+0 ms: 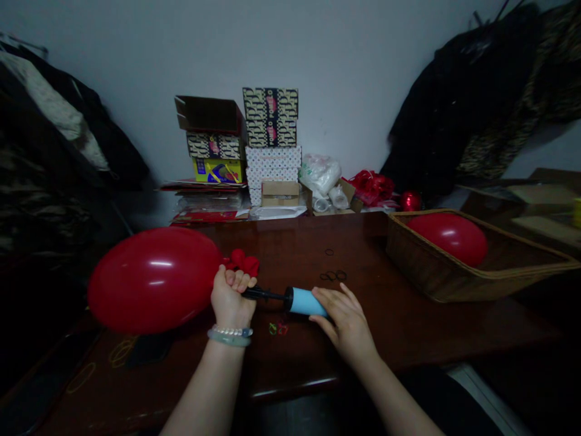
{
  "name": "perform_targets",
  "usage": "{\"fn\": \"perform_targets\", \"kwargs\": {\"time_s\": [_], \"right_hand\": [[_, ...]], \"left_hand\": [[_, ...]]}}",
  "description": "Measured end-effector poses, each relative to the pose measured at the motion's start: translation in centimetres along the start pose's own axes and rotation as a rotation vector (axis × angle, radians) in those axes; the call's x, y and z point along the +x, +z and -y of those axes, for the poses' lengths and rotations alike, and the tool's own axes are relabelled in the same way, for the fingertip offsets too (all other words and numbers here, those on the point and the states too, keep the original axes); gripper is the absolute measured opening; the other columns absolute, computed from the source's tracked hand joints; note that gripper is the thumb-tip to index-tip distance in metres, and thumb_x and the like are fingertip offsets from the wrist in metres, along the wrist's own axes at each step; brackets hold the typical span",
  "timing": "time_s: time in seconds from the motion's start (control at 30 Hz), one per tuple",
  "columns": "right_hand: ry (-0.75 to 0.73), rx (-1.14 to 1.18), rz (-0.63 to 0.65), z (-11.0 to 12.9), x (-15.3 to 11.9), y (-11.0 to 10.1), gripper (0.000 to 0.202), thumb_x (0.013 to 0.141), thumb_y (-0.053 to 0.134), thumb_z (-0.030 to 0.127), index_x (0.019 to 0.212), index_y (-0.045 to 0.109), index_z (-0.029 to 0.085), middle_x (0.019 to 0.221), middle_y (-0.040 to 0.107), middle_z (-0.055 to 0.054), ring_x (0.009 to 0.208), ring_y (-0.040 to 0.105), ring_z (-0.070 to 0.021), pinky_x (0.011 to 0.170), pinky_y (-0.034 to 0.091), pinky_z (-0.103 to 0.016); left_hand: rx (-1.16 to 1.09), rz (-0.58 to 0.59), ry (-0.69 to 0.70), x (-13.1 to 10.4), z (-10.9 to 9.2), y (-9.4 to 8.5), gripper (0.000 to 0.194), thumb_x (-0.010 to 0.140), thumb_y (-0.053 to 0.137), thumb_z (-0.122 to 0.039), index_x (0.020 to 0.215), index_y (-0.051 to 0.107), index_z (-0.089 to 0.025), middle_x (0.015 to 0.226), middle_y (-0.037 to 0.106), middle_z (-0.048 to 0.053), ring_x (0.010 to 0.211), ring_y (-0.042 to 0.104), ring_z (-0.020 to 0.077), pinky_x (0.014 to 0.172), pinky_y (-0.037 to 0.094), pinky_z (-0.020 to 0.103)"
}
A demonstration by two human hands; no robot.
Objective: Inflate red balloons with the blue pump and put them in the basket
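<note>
A large inflated red balloon (157, 280) stretches out to the left of my left hand (233, 293). The fingers of that hand are closed around the balloon's neck, at the black end of a hand pump (307, 301). Its light blue barrel lies in my right hand (347, 321), with the thumb below and the fingers over the top. A thin black shaft shows between the two hands. Just behind my left hand sit several small uninflated red balloons (245, 263). What lies inside the left fist is hidden.
On the right, a wicker basket (422, 275) holds another inflated red balloon (447, 236). Black bands (333, 276) and small coloured bands (278, 329) lie on the brown table (290, 242); yellow bands (121, 351) lie at left. Stacked boxes (272, 163) stand along the wall.
</note>
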State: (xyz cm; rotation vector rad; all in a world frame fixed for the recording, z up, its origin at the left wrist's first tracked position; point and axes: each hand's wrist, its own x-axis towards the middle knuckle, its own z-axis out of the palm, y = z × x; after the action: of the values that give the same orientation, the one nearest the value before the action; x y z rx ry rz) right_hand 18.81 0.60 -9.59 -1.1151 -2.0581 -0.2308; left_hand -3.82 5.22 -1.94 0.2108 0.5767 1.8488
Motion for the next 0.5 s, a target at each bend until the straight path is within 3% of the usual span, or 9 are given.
{"fn": "perform_targets", "kwargs": {"time_s": [0.5], "right_hand": [[-0.005,-0.015,-0.048,-0.22,-0.04,0.01,0.046,0.087,0.059,0.031,0.132,0.050,0.023,0.121,0.065,-0.007,0.112,0.059,-0.0225,0.106,0.039,-0.050]], "left_hand": [[-0.023,-0.032,-0.017,0.43,-0.12,-0.62,0.041,0.091,0.044,-0.024,0.054,0.025,-0.019,0.039,0.023,-0.008,0.033,0.024,0.0052,0.041,0.028,0.021]]}}
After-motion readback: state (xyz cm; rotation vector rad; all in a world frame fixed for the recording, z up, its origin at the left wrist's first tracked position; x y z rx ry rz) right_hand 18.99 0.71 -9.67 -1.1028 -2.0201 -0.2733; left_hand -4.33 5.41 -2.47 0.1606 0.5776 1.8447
